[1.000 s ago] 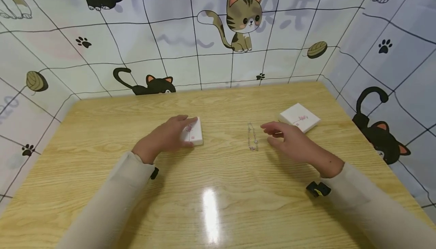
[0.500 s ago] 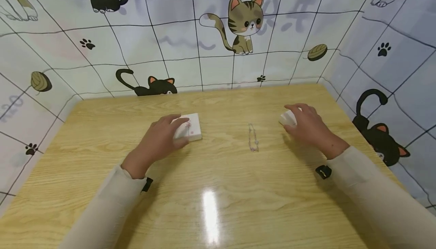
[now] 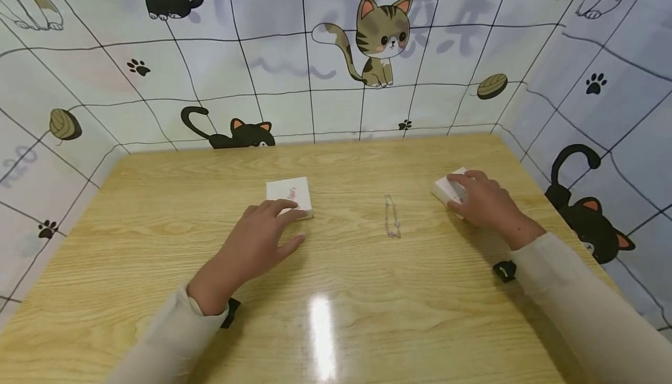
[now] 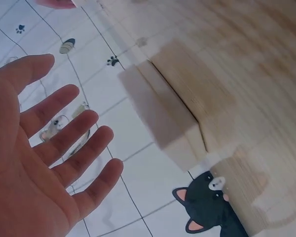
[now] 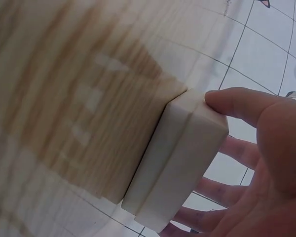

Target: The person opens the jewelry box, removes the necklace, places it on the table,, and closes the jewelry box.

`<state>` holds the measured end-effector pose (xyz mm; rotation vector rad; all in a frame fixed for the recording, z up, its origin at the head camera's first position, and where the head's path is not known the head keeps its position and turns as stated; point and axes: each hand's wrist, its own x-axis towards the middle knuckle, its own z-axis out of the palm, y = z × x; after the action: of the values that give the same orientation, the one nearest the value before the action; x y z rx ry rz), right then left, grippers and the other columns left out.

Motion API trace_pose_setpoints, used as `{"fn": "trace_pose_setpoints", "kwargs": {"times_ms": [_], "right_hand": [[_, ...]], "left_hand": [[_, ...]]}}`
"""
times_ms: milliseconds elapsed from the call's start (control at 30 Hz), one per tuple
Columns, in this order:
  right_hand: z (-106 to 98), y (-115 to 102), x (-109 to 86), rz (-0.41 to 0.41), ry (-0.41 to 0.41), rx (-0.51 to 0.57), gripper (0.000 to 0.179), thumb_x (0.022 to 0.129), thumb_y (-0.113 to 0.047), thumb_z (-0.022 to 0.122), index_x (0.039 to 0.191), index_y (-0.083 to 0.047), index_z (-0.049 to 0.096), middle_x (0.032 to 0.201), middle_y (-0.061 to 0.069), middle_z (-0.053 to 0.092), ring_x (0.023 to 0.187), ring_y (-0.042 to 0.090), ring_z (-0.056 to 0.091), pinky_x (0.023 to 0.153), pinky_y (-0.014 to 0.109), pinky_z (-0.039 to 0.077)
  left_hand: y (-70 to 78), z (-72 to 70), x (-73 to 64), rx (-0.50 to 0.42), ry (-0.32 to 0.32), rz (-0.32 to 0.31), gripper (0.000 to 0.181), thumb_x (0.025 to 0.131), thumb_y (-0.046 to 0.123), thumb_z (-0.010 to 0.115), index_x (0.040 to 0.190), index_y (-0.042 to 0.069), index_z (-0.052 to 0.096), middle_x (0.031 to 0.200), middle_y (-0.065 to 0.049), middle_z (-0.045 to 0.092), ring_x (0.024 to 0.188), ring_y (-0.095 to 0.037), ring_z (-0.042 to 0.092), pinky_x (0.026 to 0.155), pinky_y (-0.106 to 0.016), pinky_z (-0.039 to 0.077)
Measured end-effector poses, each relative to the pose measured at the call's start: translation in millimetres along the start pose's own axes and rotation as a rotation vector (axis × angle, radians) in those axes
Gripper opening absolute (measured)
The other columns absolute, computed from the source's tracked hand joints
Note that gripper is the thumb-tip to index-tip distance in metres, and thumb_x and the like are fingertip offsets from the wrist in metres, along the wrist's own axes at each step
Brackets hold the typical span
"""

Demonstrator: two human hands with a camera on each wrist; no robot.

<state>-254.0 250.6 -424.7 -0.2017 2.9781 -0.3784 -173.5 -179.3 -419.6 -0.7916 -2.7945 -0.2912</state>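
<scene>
My left hand (image 3: pixel 252 252) hovers just in front of a small white gift box (image 3: pixel 286 190) printed with a pink flower, its fingers spread and relaxed. The left wrist view shows a gap between those fingers and the box (image 4: pixel 163 116). At the right, my right hand (image 3: pixel 488 206) grips a second white box (image 3: pixel 445 190). In the right wrist view the thumb presses one corner of that box (image 5: pixel 177 153) while the fingers reach along its far side; a lid seam runs round it, and it sits on the table. Between the boxes lies a thin beaded bracelet (image 3: pixel 392 234).
The wooden table (image 3: pixel 346 290) has a bright light reflection near its front. Behind it and at both sides hang white sheets (image 3: pixel 283 63) with grid lines and cartoon cats. A black wrist camera (image 3: pixel 505 271) sits under the right sleeve.
My left hand has let go of the left box and drawn back toward me. My right hand has moved right, from beside the bracelet onto the right box, and taken hold of it.
</scene>
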Motion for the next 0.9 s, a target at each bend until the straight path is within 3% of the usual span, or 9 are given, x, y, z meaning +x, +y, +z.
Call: {"fn": "trace_pose_setpoints", "kwargs": {"times_ms": [367, 567, 733, 900], "right_hand": [[6, -10, -21.0, -0.055, 0.025, -0.068, 0.067, 0.094, -0.030, 0.068, 0.150, -0.006, 0.041, 0.148, 0.038, 0.033, 0.113, 0.063, 0.049, 0.080, 0.071, 0.045], [12, -22, -38.0, -0.094, 0.036, -0.113, 0.068, 0.091, -0.033, 0.071, 0.148, -0.007, 0.046, 0.144, 0.036, 0.039, 0.109, 0.058, 0.053, 0.070, 0.063, 0.051], [17, -36, -57.5, -0.142, 0.068, -0.149, 0.068, 0.089, -0.034, 0.073, 0.147, -0.009, 0.048, 0.144, 0.032, 0.042, 0.111, 0.055, 0.054, 0.067, 0.060, 0.052], [22, -51, -75.4, -0.149, 0.040, -0.134, 0.074, 0.087, -0.038, 0.076, 0.149, -0.012, 0.045, 0.150, 0.028, 0.037, 0.118, 0.054, 0.051, 0.065, 0.055, 0.052]], "left_hand": [[7.3, 2.9, -2.2, -0.011, 0.016, 0.032, 0.042, 0.092, 0.034, 0.073, 0.131, 0.020, 0.065, 0.129, -0.004, 0.065, 0.120, -0.027, 0.061, 0.095, -0.051, 0.049], [8.5, 5.0, -3.0, -0.001, 0.013, 0.059, 0.039, 0.092, 0.033, 0.073, 0.128, 0.020, 0.067, 0.129, -0.003, 0.065, 0.118, -0.026, 0.062, 0.094, -0.050, 0.050], [9.6, 5.8, -2.9, 0.004, 0.001, 0.065, 0.039, 0.093, 0.035, 0.071, 0.130, 0.021, 0.066, 0.130, -0.002, 0.065, 0.118, -0.025, 0.062, 0.093, -0.050, 0.050], [10.4, 5.7, -3.1, -0.007, -0.015, 0.049, 0.039, 0.093, 0.036, 0.071, 0.129, 0.021, 0.067, 0.130, -0.002, 0.066, 0.119, -0.025, 0.061, 0.093, -0.050, 0.050]]}}
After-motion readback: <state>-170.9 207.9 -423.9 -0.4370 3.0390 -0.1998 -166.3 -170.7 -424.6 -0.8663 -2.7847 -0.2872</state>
